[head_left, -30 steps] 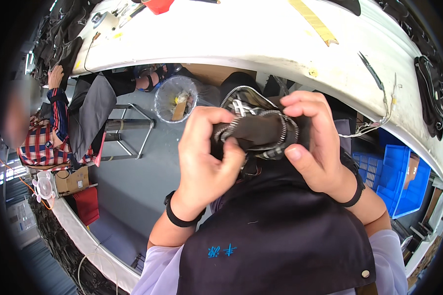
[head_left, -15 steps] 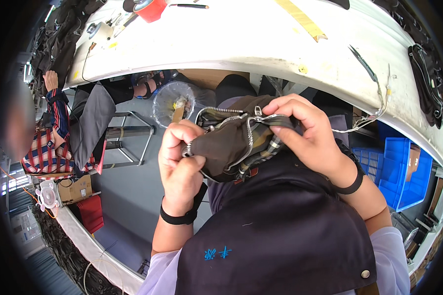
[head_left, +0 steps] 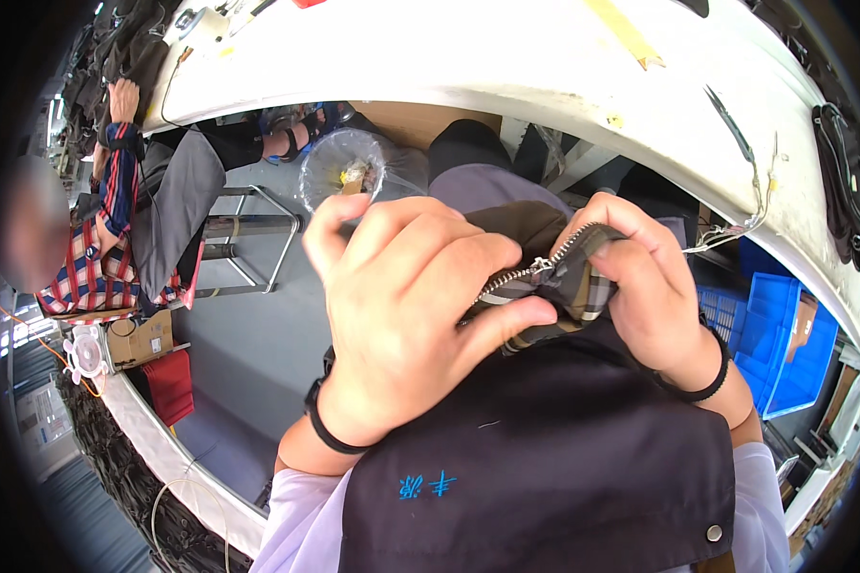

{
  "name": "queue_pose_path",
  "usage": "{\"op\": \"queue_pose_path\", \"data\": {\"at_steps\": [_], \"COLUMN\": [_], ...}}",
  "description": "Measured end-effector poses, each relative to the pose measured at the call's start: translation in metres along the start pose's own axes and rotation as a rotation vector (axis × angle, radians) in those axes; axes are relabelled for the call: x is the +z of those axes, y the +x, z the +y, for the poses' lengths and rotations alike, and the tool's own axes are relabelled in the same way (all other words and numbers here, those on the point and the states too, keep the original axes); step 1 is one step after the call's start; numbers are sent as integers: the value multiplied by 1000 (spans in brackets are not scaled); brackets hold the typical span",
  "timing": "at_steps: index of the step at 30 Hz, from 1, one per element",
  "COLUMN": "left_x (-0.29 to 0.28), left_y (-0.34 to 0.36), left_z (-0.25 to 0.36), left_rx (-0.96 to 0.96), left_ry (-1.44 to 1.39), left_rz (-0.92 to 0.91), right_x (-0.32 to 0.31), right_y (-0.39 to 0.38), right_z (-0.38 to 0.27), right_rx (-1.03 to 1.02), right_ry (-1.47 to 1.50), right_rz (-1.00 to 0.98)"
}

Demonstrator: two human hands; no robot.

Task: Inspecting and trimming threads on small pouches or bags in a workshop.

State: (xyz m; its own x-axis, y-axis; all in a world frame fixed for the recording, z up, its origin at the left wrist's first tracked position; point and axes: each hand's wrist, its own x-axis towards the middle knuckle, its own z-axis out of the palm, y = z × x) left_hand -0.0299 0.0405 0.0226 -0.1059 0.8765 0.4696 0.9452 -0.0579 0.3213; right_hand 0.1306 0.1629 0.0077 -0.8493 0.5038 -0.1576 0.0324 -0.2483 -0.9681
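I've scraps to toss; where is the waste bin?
In the head view, the waste bin appears left of centre on the floor, between the left hand and the white table.

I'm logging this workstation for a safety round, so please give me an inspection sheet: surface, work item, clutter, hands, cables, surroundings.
Surface: white table with yellowish marks.
Work item: dark cloth piece with plaid fabric and a metal zipper, held above the lap.
Clutter: pointed hand tool and yellow strip on the table; folded dark cloth at its right edge; lined bin below, with scraps inside.
Hands: right hand pinches the cloth near the zipper's upper end; left hand is at its lower end, grip partly hidden.
Cables: thin dark cord at the table's left; orange cord by a small fan.
Surroundings: seated co-worker at left, blue crate at right.
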Motion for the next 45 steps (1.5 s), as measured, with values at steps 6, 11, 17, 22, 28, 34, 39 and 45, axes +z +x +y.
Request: {"op": "queue_pose_path", "data": {"at_steps": [6, 11, 17, 22, 28, 34, 39, 45], "left_x": [20, 25, 51, 30, 3, -7, -10, -7], "left_y": [-2, -4, -22, -14, 1, 14, 20, 20], "left_z": [-24, -31, -61, -51, -40, -33, -29, -26], "left_rx": [-414, -666, -446, -402, -34, -34, 17, 140], "left_ry": [-1045, -1383, -1634, -1237, -558, -435, -355, -248], "left_rz": [-330, -436, -435, -369, -202, -259, -273, -239], "right_x": [-7, -7, -3, -2, 1, 8, 12, 13], "right_y": [4, 7, 12, 12, 11, 8, 5, 6], "right_z": [21, 24, 33, 30, 23, 19, 15, 17], "right_rx": [-102, -58, 148, 208, 168, 124, -15, -95], "right_ry": [24, -19, 288, 237, 162, 71, -67, -155], "right_rz": [-94, -123, -187, -110, -94, -62, -42, -39]}}
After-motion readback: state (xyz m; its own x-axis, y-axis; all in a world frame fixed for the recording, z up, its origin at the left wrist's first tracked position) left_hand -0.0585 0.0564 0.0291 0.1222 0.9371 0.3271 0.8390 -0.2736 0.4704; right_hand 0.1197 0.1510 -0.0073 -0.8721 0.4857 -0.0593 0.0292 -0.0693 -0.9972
